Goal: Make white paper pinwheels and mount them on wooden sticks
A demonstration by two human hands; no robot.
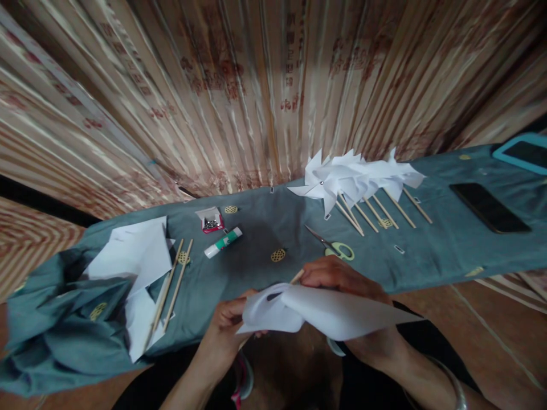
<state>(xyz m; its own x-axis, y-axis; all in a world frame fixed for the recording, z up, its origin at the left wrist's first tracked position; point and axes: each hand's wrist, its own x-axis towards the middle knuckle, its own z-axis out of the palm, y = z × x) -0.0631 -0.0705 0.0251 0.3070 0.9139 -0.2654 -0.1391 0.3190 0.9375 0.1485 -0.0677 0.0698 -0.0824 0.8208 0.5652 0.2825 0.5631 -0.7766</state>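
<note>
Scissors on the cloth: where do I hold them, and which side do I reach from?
I'd take the scissors by the green handle loops, reaching from the right, near side. They lie on the cloth with the loops at their right end, just beyond the right hand. The pointed blades aim left and away, so that side should keep fingers off the tips.
</note>
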